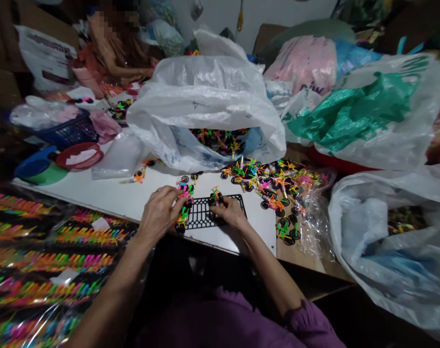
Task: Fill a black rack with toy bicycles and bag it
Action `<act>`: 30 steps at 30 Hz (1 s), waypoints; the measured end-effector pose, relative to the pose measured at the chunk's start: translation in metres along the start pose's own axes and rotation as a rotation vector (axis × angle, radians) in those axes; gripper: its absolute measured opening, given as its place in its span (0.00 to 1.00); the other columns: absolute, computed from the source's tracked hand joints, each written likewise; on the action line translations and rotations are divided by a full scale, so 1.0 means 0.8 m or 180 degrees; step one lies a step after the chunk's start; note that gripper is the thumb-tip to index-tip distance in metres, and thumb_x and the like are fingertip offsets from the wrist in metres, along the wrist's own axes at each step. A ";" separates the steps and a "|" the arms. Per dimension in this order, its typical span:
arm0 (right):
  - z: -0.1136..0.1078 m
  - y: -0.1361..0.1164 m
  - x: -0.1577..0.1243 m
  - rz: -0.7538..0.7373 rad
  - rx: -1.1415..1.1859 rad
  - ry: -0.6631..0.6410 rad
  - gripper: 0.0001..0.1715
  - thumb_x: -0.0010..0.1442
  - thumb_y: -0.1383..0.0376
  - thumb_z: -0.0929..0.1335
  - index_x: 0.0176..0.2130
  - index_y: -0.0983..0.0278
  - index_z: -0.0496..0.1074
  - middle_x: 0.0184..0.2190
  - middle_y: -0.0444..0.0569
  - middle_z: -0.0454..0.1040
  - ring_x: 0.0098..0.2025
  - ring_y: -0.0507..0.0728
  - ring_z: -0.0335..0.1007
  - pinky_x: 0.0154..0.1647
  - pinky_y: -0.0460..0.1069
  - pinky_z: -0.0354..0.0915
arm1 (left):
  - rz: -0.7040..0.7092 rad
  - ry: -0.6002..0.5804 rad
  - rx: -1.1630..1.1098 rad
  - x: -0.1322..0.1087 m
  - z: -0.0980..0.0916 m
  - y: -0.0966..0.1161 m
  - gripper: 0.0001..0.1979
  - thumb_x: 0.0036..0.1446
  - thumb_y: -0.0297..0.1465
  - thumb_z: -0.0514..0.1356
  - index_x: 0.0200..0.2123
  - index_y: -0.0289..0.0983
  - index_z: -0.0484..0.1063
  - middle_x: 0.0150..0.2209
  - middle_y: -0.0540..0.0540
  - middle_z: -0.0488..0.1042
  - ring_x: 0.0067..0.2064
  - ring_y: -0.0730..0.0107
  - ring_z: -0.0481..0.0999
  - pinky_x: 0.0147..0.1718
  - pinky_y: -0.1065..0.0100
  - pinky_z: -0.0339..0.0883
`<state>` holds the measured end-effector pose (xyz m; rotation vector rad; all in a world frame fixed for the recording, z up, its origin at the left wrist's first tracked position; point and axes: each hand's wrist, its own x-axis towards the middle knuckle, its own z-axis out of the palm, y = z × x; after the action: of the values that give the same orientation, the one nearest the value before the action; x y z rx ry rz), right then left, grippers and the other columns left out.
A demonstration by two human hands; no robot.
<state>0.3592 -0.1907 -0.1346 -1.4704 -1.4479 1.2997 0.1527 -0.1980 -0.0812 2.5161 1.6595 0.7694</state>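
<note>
A black plastic grid rack (200,213) lies on the white table top (133,192) in front of me. At its left end stand a few small, bright toy bicycles (184,212) in pink, green and yellow. My left hand (161,209) pinches the pink toy bicycle (185,190) there with thumb and fingertips. Over the rack's right part, my right hand (230,211) grips another small toy bicycle (215,195) with green and orange parts; the fingers partly cover it. Loose toy bicycles (278,181) are heaped to the right.
A white sack (205,101) holding more toy bicycles stands behind the rack. Another open sack (354,203) is at the right. A red bowl (98,153) and a blue basket (66,133) sit at the left. Packed rows of bright toys (53,266) lie lower left. Another person (114,53) sits at the back.
</note>
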 end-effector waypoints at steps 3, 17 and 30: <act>0.019 0.002 -0.016 -0.0320 0.0253 0.0068 0.12 0.48 0.58 0.68 0.26 0.65 0.66 0.21 0.40 0.65 0.24 0.49 0.60 0.26 0.43 0.56 | -0.0052 -0.0213 -0.0201 -0.030 -0.013 0.016 0.12 0.58 0.36 0.52 0.42 0.37 0.69 0.38 0.45 0.71 0.42 0.66 0.70 0.43 0.64 0.64; 0.092 0.021 -0.043 -0.1013 -0.1593 -0.0060 0.13 0.51 0.75 0.60 0.36 0.64 0.65 0.34 0.47 0.65 0.34 0.54 0.62 0.34 0.46 0.60 | 0.0167 -0.0417 -0.0406 -0.063 0.005 0.018 0.12 0.58 0.30 0.52 0.46 0.36 0.66 0.40 0.44 0.73 0.43 0.66 0.70 0.43 0.65 0.65; 0.086 0.018 -0.035 -0.1087 -0.2230 -0.0498 0.07 0.58 0.67 0.62 0.39 0.66 0.65 0.35 0.50 0.67 0.33 0.54 0.63 0.32 0.47 0.59 | 0.0722 0.0185 0.0159 -0.064 0.022 0.027 0.13 0.62 0.29 0.47 0.35 0.35 0.71 0.33 0.46 0.75 0.37 0.67 0.71 0.40 0.65 0.63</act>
<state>0.3016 -0.2319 -0.1613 -1.4490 -2.2938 0.7325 0.1624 -0.2475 -0.1102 2.7768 1.4415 0.8345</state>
